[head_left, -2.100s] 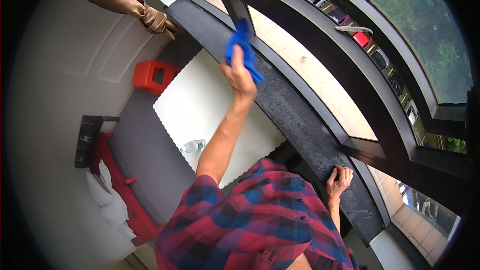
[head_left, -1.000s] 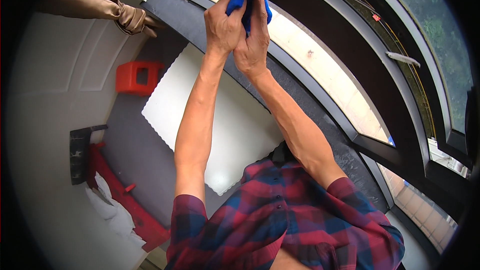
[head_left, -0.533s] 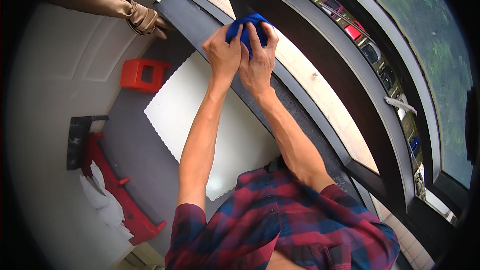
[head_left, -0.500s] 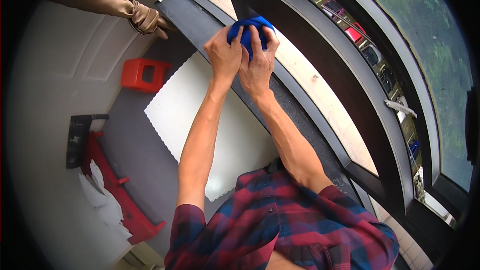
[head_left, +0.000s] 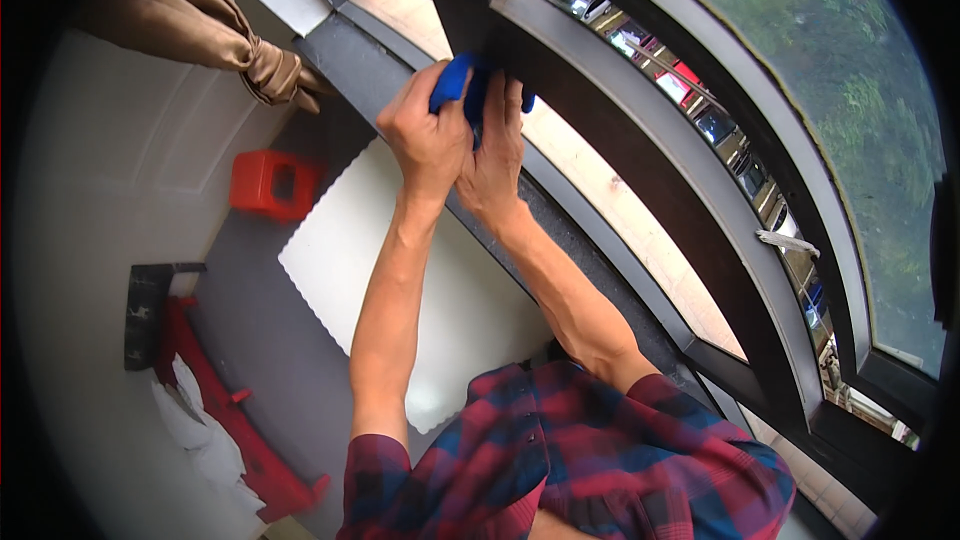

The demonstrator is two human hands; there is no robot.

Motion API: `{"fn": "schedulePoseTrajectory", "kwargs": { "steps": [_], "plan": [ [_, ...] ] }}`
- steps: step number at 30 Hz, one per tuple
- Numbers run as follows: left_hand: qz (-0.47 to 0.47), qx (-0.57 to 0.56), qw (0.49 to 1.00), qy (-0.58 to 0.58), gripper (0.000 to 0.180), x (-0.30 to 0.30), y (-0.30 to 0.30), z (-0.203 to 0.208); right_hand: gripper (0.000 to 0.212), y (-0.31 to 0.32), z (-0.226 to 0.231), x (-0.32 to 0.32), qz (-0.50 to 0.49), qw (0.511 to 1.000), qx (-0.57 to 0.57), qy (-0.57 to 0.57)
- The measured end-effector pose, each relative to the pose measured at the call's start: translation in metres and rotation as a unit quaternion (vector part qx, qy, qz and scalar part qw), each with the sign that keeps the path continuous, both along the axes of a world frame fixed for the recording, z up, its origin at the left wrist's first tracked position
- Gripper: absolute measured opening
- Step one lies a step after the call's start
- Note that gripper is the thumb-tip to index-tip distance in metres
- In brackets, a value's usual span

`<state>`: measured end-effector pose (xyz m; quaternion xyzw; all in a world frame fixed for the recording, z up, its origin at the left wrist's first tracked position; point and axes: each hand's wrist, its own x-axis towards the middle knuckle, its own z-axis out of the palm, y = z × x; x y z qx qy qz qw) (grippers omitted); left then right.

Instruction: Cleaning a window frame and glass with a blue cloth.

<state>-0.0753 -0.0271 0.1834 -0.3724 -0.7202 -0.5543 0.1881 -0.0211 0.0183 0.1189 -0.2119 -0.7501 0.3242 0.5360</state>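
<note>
A blue cloth [head_left: 452,83] is bunched between my two hands at the lower end of a dark window frame [head_left: 462,0]. My left hand [head_left: 425,138] grips its left side, fingers curled and the knuckles upward. Right beside it, with the wrists nearly touching, my right hand [head_left: 492,162] presses the cloth up against the frame's dark edge. Its fingertips and part of the cloth are hidden in the frame's shadow. Both bare forearms reach up from the plaid shirt sleeves.
Below my arms lies a white scalloped-edge board [head_left: 400,270]. A red stool [head_left: 272,185] and a red piece of furniture with white bags [head_left: 195,420] stand left. A dark sill [head_left: 365,55] runs under the window; a knotted brown curtain [head_left: 265,70] hangs upper left. Parked cars show outside.
My hands have shifted slightly left and down in the picture. The cloth is more bunched and partly hidden against the frame. The whole view has tilted a little.
</note>
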Motion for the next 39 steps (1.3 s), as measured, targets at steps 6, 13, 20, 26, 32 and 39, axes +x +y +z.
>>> {"fn": "schedulePoseTrajectory", "kwargs": {
  "steps": [6, 13, 20, 26, 32, 39],
  "plan": [
    [-0.052, 0.005, 0.995, -0.083, 0.028, 0.013, 0.022, -0.01, 0.078, 0.017, -0.039, -0.008, 0.09, 0.993, -0.081, 0.011],
    [0.058, -0.219, 0.97, -0.091, 0.033, 0.007, 0.014, -0.121, 0.069, 0.001, -0.124, 0.014, 0.042, 0.992, 0.016, -0.12],
    [0.067, -0.096, 0.992, -0.052, 0.035, 0.008, 0.023, -0.035, 0.077, 0.012, -0.037, 0.02, 0.069, 0.997, 0.009, -0.041],
    [0.034, -0.083, 0.996, -0.01, 0.018, -0.005, 0.018, -0.058, 0.073, 0.009, -0.043, 0.01, 0.046, 0.999, 0.012, 0.004],
    [0.032, -0.256, 0.963, -0.082, 0.027, -0.001, 0.013, -0.145, 0.076, -0.007, -0.12, 0.021, 0.044, 0.992, -0.09, -0.07],
    [0.029, -0.327, 0.934, -0.139, 0.038, -0.009, 0.014, -0.147, 0.073, 0.003, -0.104, 0.025, 0.067, 0.968, -0.155, -0.188]
  ]
}}
